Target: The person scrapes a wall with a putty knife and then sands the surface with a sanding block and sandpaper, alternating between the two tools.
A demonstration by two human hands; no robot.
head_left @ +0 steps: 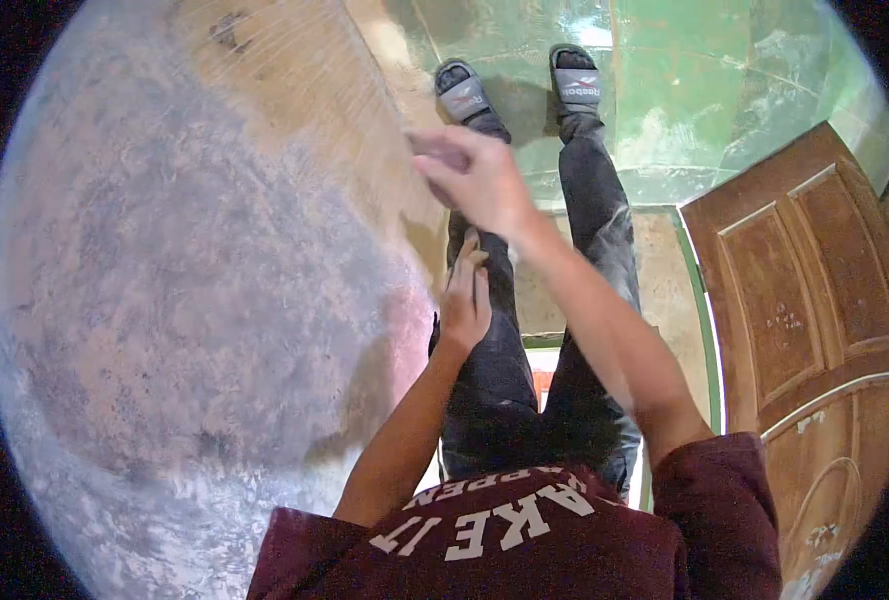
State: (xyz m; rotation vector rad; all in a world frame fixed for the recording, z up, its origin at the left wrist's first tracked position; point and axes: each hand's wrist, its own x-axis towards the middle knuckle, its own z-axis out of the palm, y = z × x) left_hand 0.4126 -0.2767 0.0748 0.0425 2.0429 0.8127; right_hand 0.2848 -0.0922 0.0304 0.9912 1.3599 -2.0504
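My left hand (467,308) is in front of my dark trousers (500,375), near one knee, with its fingers stretched out. A small tan patch shows by its fingertips, and I cannot make out what it is. Farther forward, my right hand (485,185) reaches across to the left, above the lower leg and near the edge of the mottled grey and tan surface (215,260). Motion smears it. Its fingers are curled, and the dark pinkish area between them is too blurred to name.
Two grey and black slide sandals (465,98) are on my feet, on a green, stained floor (685,100). To the right stands a brown panelled wooden door (785,290) with pale marks. A green strip (703,320) runs beside it. The mottled surface fills the left side.
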